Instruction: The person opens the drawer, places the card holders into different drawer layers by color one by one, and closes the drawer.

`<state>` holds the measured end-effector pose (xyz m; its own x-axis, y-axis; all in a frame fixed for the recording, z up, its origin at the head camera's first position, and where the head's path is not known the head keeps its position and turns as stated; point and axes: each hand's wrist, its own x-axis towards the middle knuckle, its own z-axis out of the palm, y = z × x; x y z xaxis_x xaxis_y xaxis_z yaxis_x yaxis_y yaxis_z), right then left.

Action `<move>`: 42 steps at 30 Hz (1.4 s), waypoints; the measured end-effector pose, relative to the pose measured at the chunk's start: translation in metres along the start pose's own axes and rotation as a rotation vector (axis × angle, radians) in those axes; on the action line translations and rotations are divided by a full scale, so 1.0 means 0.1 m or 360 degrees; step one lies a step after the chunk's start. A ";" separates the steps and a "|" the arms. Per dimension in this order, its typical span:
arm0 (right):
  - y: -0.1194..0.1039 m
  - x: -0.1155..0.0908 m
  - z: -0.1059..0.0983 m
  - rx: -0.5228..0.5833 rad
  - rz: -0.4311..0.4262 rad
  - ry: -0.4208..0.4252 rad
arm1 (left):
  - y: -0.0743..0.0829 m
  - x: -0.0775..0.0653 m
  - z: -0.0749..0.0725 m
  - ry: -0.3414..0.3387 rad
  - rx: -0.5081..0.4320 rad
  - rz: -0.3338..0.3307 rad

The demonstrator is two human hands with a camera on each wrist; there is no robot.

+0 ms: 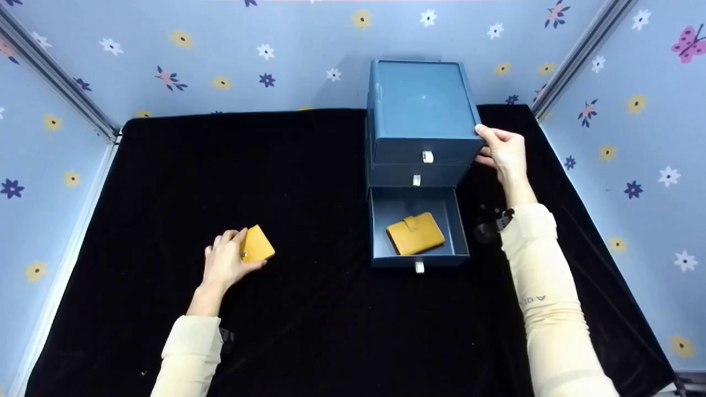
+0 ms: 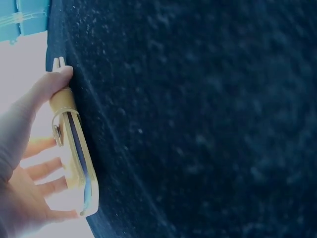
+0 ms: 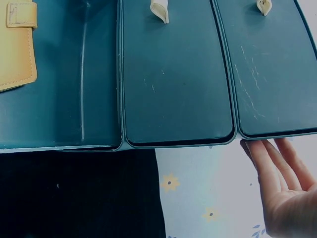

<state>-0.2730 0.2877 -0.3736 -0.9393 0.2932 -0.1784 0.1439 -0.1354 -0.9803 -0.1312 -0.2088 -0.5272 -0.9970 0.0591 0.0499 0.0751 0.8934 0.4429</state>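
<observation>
My left hand (image 1: 223, 263) grips a small yellow wallet (image 1: 257, 245) by its edges, thumb on one side and fingers on the other, over the black cloth. The left wrist view shows the wallet (image 2: 79, 148) edge-on, with a strap and a metal snap. At the upper right corner of a blue drawer unit (image 1: 424, 99), my right hand (image 1: 506, 154) rests its thumb on the top edge; its straight fingers (image 3: 270, 166) touch the side. The bottom drawer (image 1: 378, 220) is pulled out and holds a mustard-yellow wallet (image 1: 416, 234) with a strap clasp, lying flat.
The two upper drawers are closed, each with a white pull tab (image 1: 427, 157). Black cloth (image 1: 309, 331) covers the table. Light blue flowered walls (image 1: 309, 55) stand behind and at both sides, with metal posts at the corners.
</observation>
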 end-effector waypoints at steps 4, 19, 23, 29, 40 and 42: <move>0.00 0.00 0.00 0.0004 -0.0006 0.0003 | 0.07 0.00 -0.02 0.0040 -0.0015 -0.0021; 0.01 -0.01 -0.01 -0.0017 -0.0011 -0.0001 | 0.41 -0.02 -0.07 0.0128 -0.0071 -0.0115; 0.01 0.00 -0.01 -0.0024 -0.0006 0.0004 | 0.53 -0.03 -0.10 0.0131 -0.0083 -0.0120; 0.01 0.01 0.00 -0.0024 0.0005 0.0015 | 0.69 -0.04 -0.13 0.0105 -0.0097 -0.0125; 0.02 0.02 -0.01 -0.0003 -0.0003 -0.0011 | 0.98 -0.02 -0.17 0.0090 -0.0118 -0.0096; 0.02 0.02 -0.01 -0.0007 -0.0008 -0.0009 | 1.03 -0.02 -0.17 0.0089 -0.0122 -0.0080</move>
<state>-0.2745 0.2893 -0.3765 -0.9417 0.2884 -0.1732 0.1408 -0.1298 -0.9815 -0.1215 -0.1248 -0.4667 -0.9971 -0.0114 0.0748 0.0286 0.8578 0.5132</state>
